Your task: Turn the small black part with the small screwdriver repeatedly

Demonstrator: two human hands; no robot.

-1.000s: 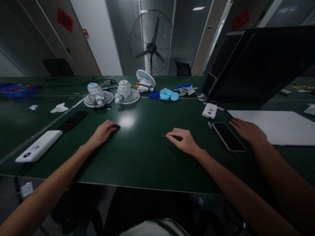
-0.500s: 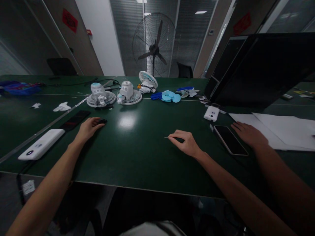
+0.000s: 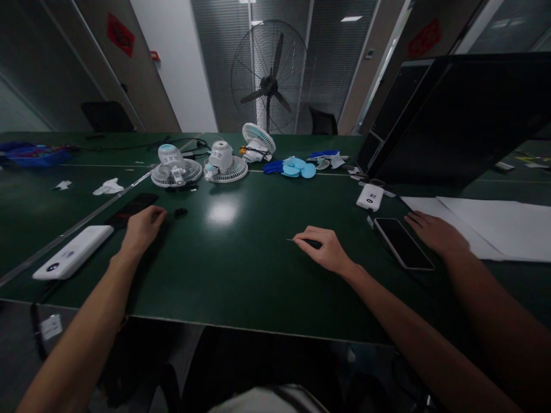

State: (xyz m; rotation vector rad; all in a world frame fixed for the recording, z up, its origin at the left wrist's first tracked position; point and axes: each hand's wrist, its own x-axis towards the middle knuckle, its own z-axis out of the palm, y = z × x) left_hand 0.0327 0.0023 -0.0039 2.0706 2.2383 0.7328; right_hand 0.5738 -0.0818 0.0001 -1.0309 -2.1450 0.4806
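Note:
A small black object [image 3: 180,212], too dark to identify, lies on the green tabletop. Just left of it, apart from it, is my left hand [image 3: 144,226]; its fingers are curled together and I see nothing in them. Near the middle of the table, my right hand [image 3: 322,246] pinches a thin, pin-like piece [image 3: 290,240] between thumb and forefinger, its tip pointing left. A black phone-like slab [image 3: 133,209] and a white power bank [image 3: 73,252] lie beside my left hand.
Another person's hand [image 3: 437,232] rests by a phone [image 3: 403,244] and white papers [image 3: 512,226]. A small white device [image 3: 369,197] lies near a large black monitor [image 3: 465,120]. White fans [image 3: 176,169], light-blue fan blades [image 3: 298,167] and blue gloves [image 3: 325,155] are farther back.
My left hand has let go of the small black object and drawn back to the left. The object stays on the table. My right hand keeps its pinch in nearly the same place.

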